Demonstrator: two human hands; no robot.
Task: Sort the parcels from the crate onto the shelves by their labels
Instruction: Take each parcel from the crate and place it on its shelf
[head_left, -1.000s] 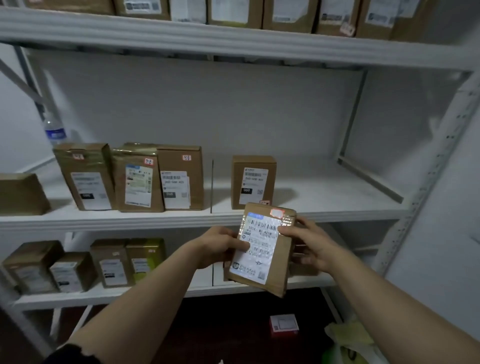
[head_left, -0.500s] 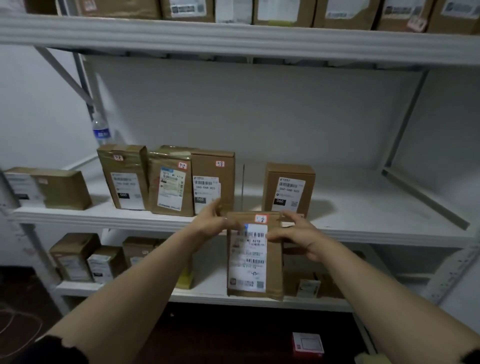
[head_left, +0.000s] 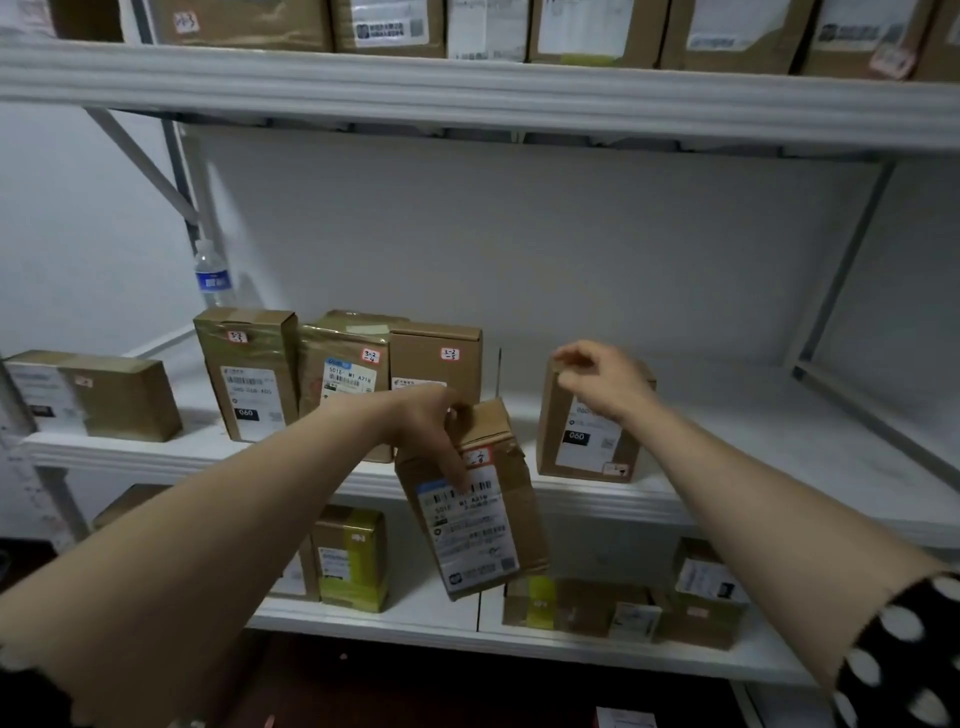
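L hand (head_left: 431, 415) grips the tilted parcel (head_left: 478, 525) by its top end, fingers clamped round it, one finger lying down over the white label. The parcel hangs in the air just in front of the mid shelf's (head_left: 727, 509) front edge. Its top leans left and its lower half covers that edge, reaching down before the lower shelf (head_left: 415, 618).

R hand (head_left: 597, 379) is up at the top-left corner of the lone parcel (head_left: 587, 447), which stands upright on the mid shelf, right of the gap. Fingers are curled but blurred, so can't tell if they pinch the box or only touch it.

Left of the gap stand 3 parcels in a tight row: one w/ a 060 tag (head_left: 249, 379), one stickered 3-2-4 (head_left: 343, 374), one stickered 3-2-5 (head_left: 441, 358). L forearm crosses in front of the last two. A flat box (head_left: 104, 395) lies near the shelf's left end, apart from the row. A water bottle (head_left: 212, 275) stands at the back-left corner.

Top shelf (head_left: 467, 93) is packed w/ parcels along its front edge. Lower shelf holds a yellow-green box (head_left: 353, 561) plus brown boxes toward the right. Spotted sleeve (head_left: 904, 649) shows on the R arm.
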